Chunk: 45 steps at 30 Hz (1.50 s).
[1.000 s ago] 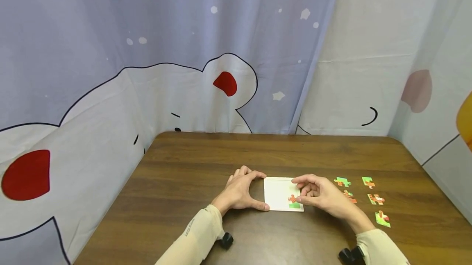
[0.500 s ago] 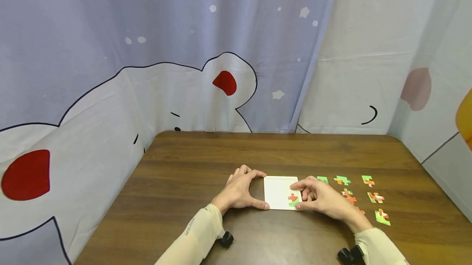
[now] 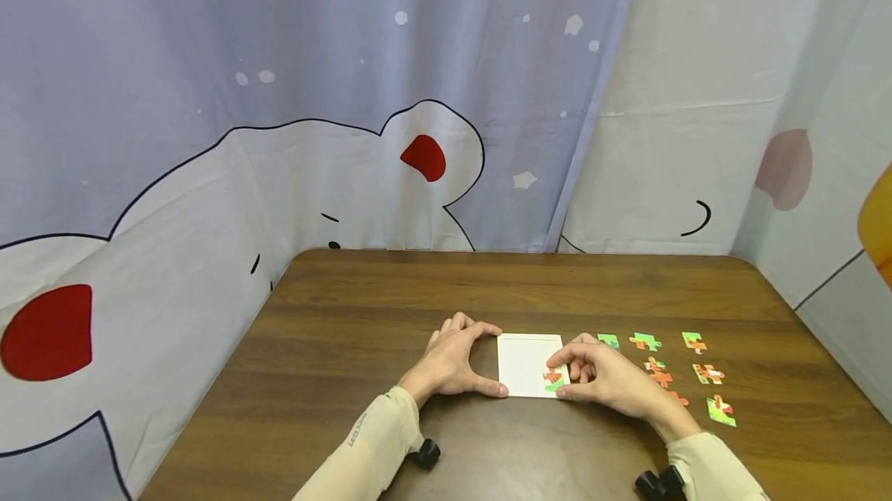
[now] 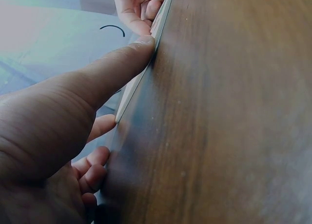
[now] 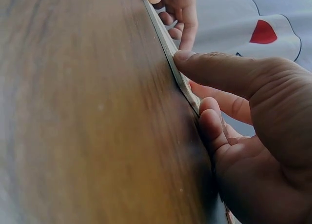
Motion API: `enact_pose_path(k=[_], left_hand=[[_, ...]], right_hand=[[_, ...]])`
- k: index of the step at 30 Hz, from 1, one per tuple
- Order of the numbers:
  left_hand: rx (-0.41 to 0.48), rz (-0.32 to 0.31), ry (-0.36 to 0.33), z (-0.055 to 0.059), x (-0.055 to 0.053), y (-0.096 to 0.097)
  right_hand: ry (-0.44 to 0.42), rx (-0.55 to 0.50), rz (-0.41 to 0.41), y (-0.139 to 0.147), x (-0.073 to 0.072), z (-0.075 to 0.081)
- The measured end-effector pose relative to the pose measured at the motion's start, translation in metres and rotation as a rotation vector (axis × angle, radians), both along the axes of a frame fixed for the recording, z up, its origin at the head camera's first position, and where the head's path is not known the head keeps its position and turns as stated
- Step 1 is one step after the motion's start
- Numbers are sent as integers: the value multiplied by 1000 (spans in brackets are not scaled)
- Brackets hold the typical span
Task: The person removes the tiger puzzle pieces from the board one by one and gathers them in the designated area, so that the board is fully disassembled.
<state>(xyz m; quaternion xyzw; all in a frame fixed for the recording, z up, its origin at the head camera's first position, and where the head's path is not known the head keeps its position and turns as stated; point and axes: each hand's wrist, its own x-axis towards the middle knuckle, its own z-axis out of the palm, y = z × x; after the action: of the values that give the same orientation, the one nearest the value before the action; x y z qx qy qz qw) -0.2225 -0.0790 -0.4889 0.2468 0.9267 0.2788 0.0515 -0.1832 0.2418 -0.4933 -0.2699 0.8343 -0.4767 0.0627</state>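
Note:
A white square puzzle board lies flat on the wooden table. My left hand holds its left side, index fingertip at the far corner and thumb at the near corner. In the board's near right corner lies a red-and-green jigsaw piece. The index finger of my right hand presses on this piece's upper part and partly covers it. In the right wrist view, the right thumb rests on the near rim of the board, with the other fingers bent by its right side.
Several loose jigsaw pieces lie to the right on the table, among them a green one, a corner piece and a red-and-green piece. Some are partly hidden behind my right hand. A patterned curtain hangs behind the table.
My right index finger has moved nearer along the board onto the piece, and the thumb has shifted to the board's near edge. More loose pieces show behind that hand. My left hand stays put.

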Motion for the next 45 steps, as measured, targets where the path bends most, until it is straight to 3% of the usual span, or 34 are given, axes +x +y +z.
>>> enact_pose_path(k=[20, 45], left_hand=[[5, -4, -14, 0, 0, 0], [-8, -6, 15, 1, 0, 1]], right_hand=[[-49, -23, 7, -3, 0, 2], [-32, -3, 21, -3, -1, 4]])
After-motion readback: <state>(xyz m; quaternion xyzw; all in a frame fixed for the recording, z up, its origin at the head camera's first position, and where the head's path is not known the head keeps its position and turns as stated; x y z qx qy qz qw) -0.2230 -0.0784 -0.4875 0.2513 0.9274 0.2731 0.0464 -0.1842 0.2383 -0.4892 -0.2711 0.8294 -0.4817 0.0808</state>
